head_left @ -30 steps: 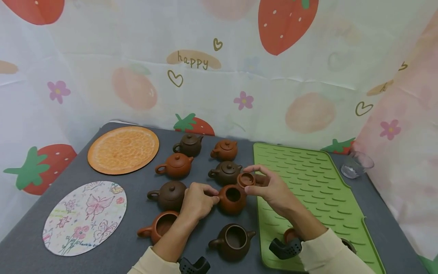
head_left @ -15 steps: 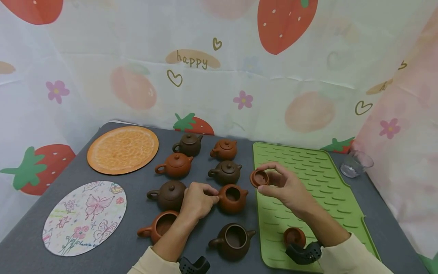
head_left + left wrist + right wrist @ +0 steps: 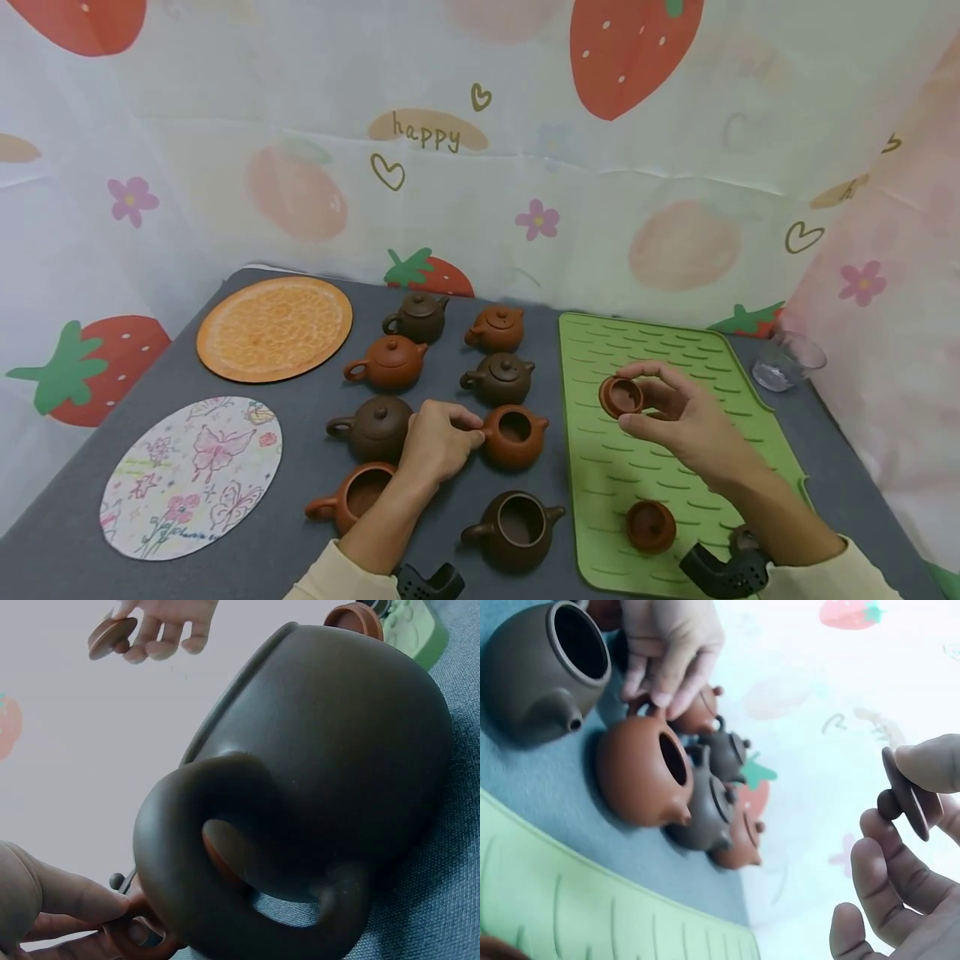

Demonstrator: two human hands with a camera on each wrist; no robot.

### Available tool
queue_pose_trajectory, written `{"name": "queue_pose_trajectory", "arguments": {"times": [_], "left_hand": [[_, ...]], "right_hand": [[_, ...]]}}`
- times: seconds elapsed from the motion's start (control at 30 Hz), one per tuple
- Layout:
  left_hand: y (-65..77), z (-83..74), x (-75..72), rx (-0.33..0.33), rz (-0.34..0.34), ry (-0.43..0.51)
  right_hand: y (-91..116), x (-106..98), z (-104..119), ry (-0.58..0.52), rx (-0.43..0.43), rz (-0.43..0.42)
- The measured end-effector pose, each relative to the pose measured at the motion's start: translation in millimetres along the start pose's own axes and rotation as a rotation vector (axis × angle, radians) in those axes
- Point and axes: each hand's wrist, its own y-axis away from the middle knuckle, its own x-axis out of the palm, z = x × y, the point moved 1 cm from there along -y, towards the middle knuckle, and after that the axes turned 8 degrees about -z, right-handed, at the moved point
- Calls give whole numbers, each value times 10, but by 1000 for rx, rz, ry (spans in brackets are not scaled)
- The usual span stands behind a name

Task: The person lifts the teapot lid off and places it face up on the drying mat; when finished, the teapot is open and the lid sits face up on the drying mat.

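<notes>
With thumb and fingers my left hand (image 3: 442,442) pinches the handle of a reddish-brown teapot (image 3: 516,448), which stands lidless on the dark table. Over the green mat, my right hand (image 3: 686,417) holds a reddish-brown teapot lid (image 3: 621,397) by its edge, its hollow underside toward the head camera. In the right wrist view the knob of that lid (image 3: 909,796) points toward the curled fingers. A second reddish lid (image 3: 650,527) lies upturned on the mat, below the right hand. Nearer me than the gripped teapot stands a dark brown lidless teapot (image 3: 517,531).
Several lidded teapots, among them a dark one (image 3: 380,429), stand in two columns. Another lidless reddish teapot (image 3: 352,500) is partly behind my left forearm. Right lies the green mat (image 3: 600,500), with a clear glass (image 3: 787,362) beyond. Two round placemats (image 3: 273,329) lie left.
My right hand has carried the lid rightward, away from the reddish teapot's opening, to above the green mat. The left hand stays on the handle. The lid lying on the mat is now uncovered.
</notes>
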Motion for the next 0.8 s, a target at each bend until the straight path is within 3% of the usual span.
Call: {"name": "queue_pose_trajectory", "arguments": {"times": [0.3,0.57,0.8], "left_hand": [[7,1,-5,-4,3,5],[0,6,-2,-4,0,7],[5,12,0,-11,5,7]], "right_hand": [[150,-268,37,26,-9,-38],[273,-442,-20,155,49,-101],[358,-569,-124,204,56,-115]]}}
